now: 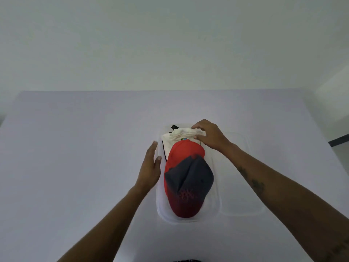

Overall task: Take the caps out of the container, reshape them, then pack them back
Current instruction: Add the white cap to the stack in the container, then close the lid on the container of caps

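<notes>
Caps are seen packed in the container; the stage cannot be judged.

The clear plastic container (188,218) on the pale surface (75,148) holds a red cap with grey crown (186,178), a white fabric cap (176,138) and a barely visible dark item behind. The white cap is pinched by the right hand (209,136); the left hand (151,167), fingers straight, is held at the container's wall, contact unclear. A clear lid (241,186) lies beside, hard to make out.
</notes>
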Demonstrator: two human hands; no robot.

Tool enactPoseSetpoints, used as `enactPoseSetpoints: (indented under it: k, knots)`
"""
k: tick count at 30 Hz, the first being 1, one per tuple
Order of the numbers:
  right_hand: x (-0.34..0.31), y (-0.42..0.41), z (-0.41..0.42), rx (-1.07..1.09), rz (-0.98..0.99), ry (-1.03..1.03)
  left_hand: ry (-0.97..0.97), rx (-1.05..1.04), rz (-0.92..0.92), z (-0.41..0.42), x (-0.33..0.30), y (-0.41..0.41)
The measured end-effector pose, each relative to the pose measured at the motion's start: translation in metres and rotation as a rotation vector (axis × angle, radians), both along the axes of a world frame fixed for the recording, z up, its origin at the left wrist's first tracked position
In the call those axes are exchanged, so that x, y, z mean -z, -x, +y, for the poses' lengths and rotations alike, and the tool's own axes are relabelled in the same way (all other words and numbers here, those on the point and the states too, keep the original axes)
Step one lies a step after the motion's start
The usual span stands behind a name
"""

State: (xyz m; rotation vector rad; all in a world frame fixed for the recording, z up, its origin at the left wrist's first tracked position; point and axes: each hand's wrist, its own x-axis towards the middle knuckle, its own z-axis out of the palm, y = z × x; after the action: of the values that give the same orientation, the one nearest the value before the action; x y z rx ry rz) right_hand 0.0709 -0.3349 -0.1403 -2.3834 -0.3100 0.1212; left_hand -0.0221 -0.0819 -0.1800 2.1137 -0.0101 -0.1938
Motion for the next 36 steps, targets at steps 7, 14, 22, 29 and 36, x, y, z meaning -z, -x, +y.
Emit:
enactPoseSetpoints:
  k: [7,14,22,29,36]
  knots:
    - [0.006,0.075,-0.054,0.415,-0.055,-0.154,0.203,-0.247,0.182,-0.023,-0.004,0.098]
    - [0.071,0.181,-0.113,0.945,0.011,0.151,0.383,-0.318,0.221,-0.017,-0.001,0.123]
    - [0.09,0.222,-0.121,1.083,0.211,0.082,0.576,-0.357,0.302,-0.013,0.005,0.122]
    - [0.076,0.232,-0.131,1.144,0.164,-0.249,0.604,-0.353,0.297,-0.015,-0.003,0.123]
    - [0.044,0.253,-0.11,1.078,0.215,-1.256,0.623,-0.355,0.312,-0.017,0.003,0.125]
